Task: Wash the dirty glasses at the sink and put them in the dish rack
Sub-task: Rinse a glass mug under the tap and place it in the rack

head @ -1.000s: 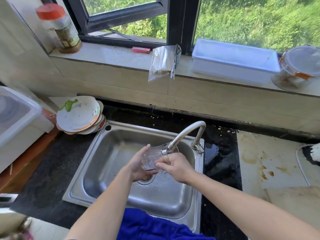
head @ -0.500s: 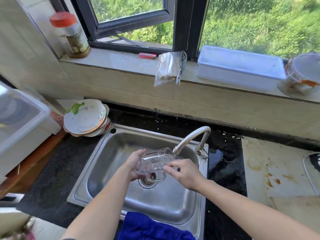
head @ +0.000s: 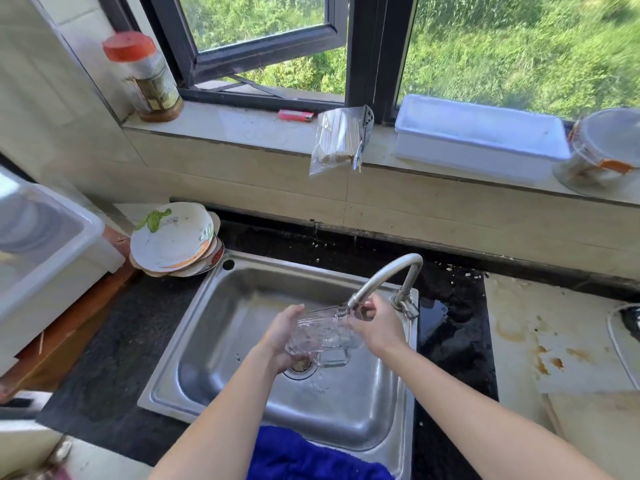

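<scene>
The left hand (head: pixel 282 336) is curled round the closed bottom end of a clear ribbed glass mug (head: pixel 320 336). The right hand (head: pixel 377 329) holds the open end with bent fingers at the rim. I cannot tell whether some fingers go inside the mouth. The mug lies on its side between the two hands, with its thick handle hanging down. It is above the round drain (head: pixel 299 368) of the stainless steel sink (head: pixel 194 341), and its mouth is just at the tip of the curved metal tap (head: pixel 384 277).

I judge the mug to be stiff and rather heavy, because the walls look thick. When wet it is probably slippery, and it could chip against the tap or the steel basin. The safest hold seems to be a full wrap round the ribbed body, or the handle, and not a pinch on the thin rim.

A deep blue cloth (head: pixel 304 455) lies at the near edge of the sink. A stack of dirty white plates (head: pixel 176 240) stands on the black stone worktop (head: pixel 104 341) at the far left corner. Further left is a white plastic box (head: pixel 52 271); whether it is the rack I cannot tell.
</scene>
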`<act>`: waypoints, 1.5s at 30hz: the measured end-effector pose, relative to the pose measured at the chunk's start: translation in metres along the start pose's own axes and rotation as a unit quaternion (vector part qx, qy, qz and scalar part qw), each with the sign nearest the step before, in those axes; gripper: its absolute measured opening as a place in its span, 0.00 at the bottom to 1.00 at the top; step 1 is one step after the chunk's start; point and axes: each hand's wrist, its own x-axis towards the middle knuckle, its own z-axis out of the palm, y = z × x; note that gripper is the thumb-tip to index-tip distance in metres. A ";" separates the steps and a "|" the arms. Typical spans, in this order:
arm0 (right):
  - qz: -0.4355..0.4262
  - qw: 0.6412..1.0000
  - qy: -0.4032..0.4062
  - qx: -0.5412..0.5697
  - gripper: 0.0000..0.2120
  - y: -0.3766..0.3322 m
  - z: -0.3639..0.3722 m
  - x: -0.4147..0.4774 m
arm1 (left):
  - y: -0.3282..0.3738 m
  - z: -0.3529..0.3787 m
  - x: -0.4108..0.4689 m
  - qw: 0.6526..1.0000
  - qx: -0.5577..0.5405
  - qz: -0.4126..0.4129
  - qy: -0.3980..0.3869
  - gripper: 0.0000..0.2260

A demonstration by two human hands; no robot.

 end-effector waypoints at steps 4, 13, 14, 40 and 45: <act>0.157 0.974 -0.125 0.108 0.01 -0.005 0.007 0.000 | 0.001 0.009 -0.008 0.998 0.016 0.037 -0.050 0.12; 0.211 0.921 -0.266 0.189 0.11 -0.015 -0.004 -0.008 | -0.004 0.002 -0.009 0.995 0.067 -0.058 -0.043 0.16; 0.204 0.927 -0.259 0.178 0.12 -0.014 -0.007 -0.006 | -0.004 0.001 -0.009 0.993 0.078 -0.076 -0.046 0.16; 0.189 0.931 -0.055 0.309 0.06 0.006 0.003 -0.007 | 0.003 0.025 -0.003 0.983 0.089 0.102 0.120 0.13; 0.195 0.915 -0.013 0.352 0.10 0.011 -0.004 -0.013 | -0.004 0.043 -0.010 0.971 0.208 0.109 0.051 0.17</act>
